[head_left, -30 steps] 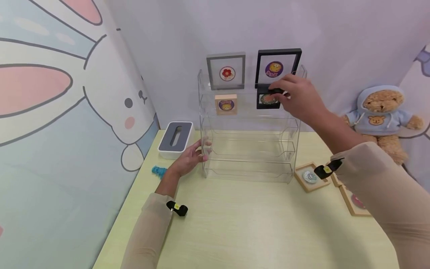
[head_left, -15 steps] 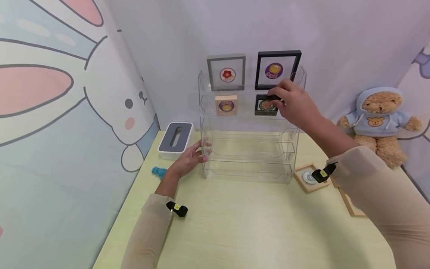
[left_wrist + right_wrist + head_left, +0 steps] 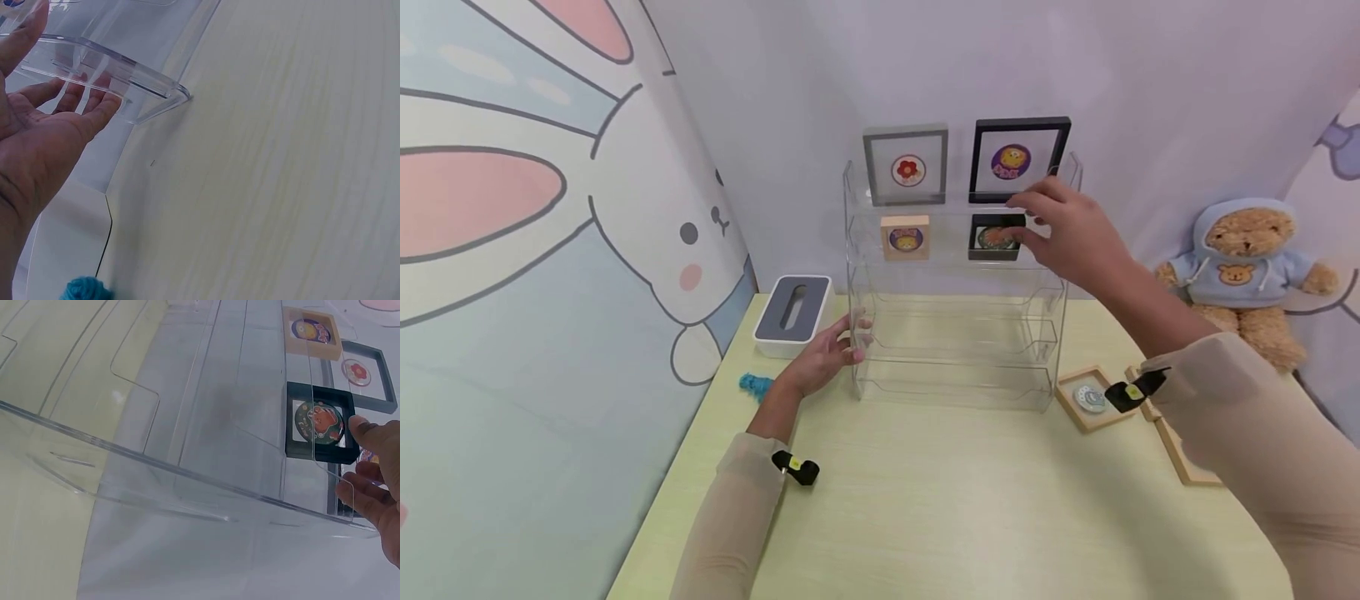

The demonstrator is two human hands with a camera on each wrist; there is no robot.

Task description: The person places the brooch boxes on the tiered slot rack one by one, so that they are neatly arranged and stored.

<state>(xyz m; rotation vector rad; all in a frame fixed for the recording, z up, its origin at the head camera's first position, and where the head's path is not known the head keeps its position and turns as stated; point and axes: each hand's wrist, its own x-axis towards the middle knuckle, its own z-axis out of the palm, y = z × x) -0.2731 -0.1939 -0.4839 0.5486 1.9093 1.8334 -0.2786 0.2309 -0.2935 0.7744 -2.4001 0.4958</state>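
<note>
Against a pale lilac wall, a clear rack (image 3: 955, 362) stands on a light-wood table (image 3: 962, 500). The small black frame (image 3: 986, 242) sits on its 2nd tier down, below 1 larger black frame (image 3: 1011, 162). The right hand (image 3: 1070, 229) has its thumb at the small frame's edge, fingers parted, unclasped; the left hand (image 3: 818, 362) rests, fingers spread, against the rack's side.

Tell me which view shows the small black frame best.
The right wrist view: the small black frame and its badge look largest, the right hand only at one edge. The head view shows it smaller, the hand partly overlapping it. The left wrist view doesn't show it.
</note>
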